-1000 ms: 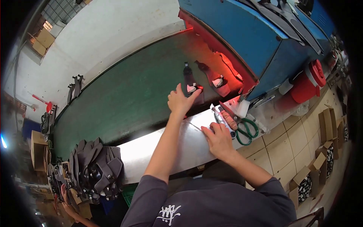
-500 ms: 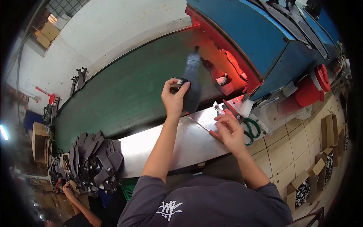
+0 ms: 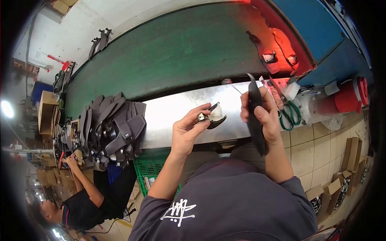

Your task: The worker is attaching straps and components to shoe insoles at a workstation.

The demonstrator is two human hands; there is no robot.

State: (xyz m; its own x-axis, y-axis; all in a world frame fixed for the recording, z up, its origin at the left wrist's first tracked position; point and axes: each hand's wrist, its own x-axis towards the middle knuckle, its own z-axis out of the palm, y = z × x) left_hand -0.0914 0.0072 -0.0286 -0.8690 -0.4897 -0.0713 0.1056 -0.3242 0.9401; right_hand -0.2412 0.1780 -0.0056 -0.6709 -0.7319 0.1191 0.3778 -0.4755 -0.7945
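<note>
Over the metal ledge (image 3: 161,128), my left hand (image 3: 184,134) is closed on a small black curved shell with a pale inside (image 3: 217,116), which looks like a shoe heel. To its right, my right hand (image 3: 270,118) grips a long dark sole-shaped piece (image 3: 255,106), turned nearly edge-on; the two pieces are apart. Green-handled scissors (image 3: 290,114) lie just right of my right hand. On the green conveyor belt (image 3: 173,56), sole-shaped pieces (image 3: 268,58) with pale heel ends lie in red light.
A heap of dark sole-shaped pieces (image 3: 112,124) sits at the left. The blue machine (image 3: 341,56) stands at the far right, near a red container (image 3: 352,96). Open cartons (image 3: 329,190) and a green crate (image 3: 149,168) are lower down. Another person (image 3: 82,201) works at the left.
The dark sole-shaped piece has gone from beside my left hand over the belt into my right hand. My left hand has drawn back toward me with the black shell. The view has shifted.
</note>
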